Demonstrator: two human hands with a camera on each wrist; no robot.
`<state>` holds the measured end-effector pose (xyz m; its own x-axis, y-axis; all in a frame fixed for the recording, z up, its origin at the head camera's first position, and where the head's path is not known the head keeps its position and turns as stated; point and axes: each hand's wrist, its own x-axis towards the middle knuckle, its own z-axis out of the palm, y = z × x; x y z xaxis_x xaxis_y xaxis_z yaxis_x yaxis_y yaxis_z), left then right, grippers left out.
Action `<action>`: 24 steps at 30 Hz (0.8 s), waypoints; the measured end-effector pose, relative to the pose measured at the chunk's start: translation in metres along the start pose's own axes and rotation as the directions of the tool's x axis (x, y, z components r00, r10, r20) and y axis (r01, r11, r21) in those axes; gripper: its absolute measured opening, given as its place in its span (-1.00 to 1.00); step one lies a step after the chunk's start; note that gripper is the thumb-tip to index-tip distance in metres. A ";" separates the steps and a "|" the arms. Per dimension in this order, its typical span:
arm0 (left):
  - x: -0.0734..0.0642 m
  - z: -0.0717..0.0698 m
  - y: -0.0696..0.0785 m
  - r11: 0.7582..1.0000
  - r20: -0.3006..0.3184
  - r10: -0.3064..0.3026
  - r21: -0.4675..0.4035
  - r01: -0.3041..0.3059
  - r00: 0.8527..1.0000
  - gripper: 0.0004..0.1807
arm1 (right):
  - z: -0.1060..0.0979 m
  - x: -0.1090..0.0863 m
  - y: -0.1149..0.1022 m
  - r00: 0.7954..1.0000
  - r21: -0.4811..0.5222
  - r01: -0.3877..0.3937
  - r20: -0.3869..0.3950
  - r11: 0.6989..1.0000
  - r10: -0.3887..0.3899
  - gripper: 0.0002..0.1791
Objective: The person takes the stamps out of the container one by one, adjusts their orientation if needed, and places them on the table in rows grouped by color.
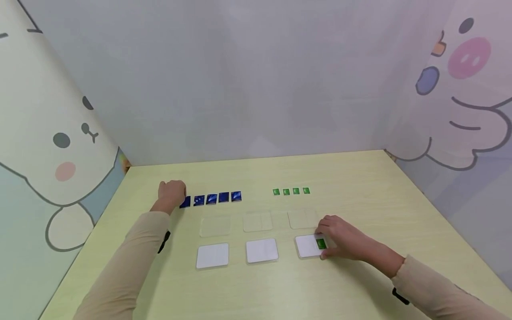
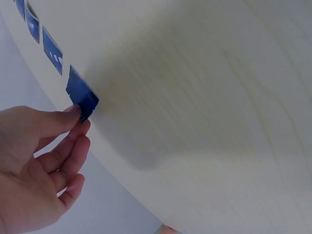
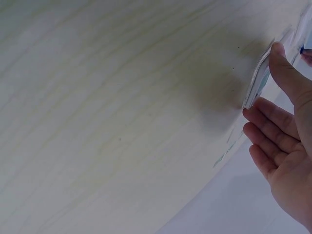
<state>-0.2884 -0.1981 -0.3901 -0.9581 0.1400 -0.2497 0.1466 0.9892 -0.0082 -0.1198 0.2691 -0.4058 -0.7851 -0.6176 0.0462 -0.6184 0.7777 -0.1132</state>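
My left hand (image 1: 172, 194) is at the left end of a row of small dark blue square cards. In the left wrist view its thumb and index finger pinch a corner of the endmost blue card (image 2: 82, 93). At the right, my right hand (image 1: 340, 238) holds a white rounded card stack (image 1: 306, 246) by its right end, thumb at the near edge and fingers at the far edge. On that stack lies a small green square card (image 1: 321, 244), beside the palm. The right wrist view shows the stack edge-on between thumb and fingers.
Two more white card stacks (image 1: 212, 256) lie left of the held one. Behind them are three clear rounded plastic pieces (image 1: 258, 222). Several small green cards (image 1: 296, 191) form a row farther back, right of the other blue cards (image 1: 211, 199). A curtain (image 1: 256, 89) hangs behind the table.
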 end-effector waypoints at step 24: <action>-0.014 -0.010 0.011 0.999 -0.111 0.050 0.015 -0.049 0.993 -0.80 | 0.002 -0.002 0.000 1.000 -0.006 0.001 -0.010 1.000 -0.001 -0.43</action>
<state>-0.2754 -0.1887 -0.3768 -0.9710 0.1937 -0.1405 0.1971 0.9803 -0.0106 -0.1184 0.2699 -0.4082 -0.7850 -0.6170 0.0559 -0.6191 0.7779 -0.1074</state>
